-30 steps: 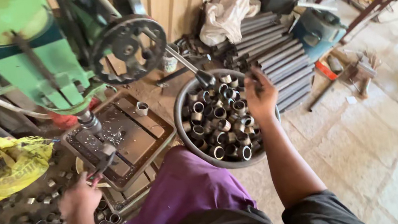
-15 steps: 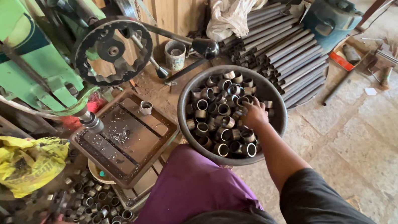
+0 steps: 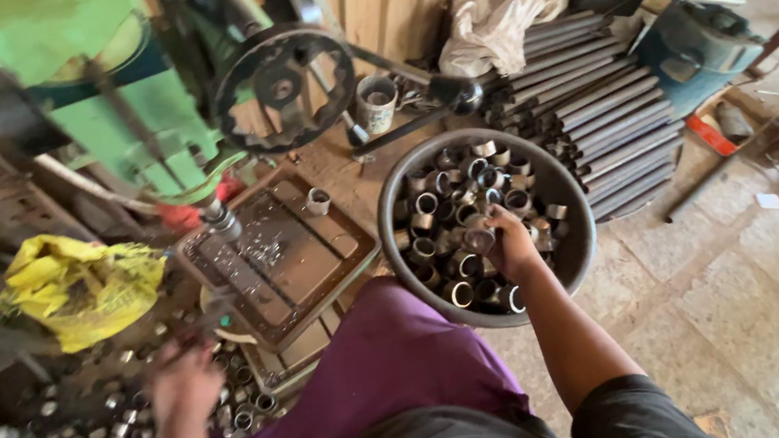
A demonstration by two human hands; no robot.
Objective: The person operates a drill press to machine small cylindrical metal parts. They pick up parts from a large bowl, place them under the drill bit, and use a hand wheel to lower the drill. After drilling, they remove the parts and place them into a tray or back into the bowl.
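Note:
My right hand (image 3: 514, 245) reaches into a round dark basin (image 3: 588, 249) filled with several short metal rings, and its fingers close on one ring (image 3: 481, 237). My left hand (image 3: 183, 378) is blurred, low on the left above a loose pile of rings (image 3: 234, 406); its grip cannot be made out. Between the hands lies the flat drill press table (image 3: 314, 248), strewn with chips, with a single ring (image 3: 317, 201) standing near its far edge. The drill chuck (image 3: 222, 220) hangs over the table's left part. My lap is covered with purple cloth (image 3: 379, 379).
A green drill press (image 3: 139, 111) with a black handwheel (image 3: 282, 86) rises at the back. A yellow bag (image 3: 81, 287) lies left. A stack of dark metal pipes (image 3: 595, 115), a blue machine (image 3: 700, 42), a cloth bundle (image 3: 497, 8) and a cup (image 3: 377, 102) sit behind the basin.
My right hand moved from the basin's far rim down into the rings and closed on one. My left hand swung to the far left, then came back toward the ring pile.

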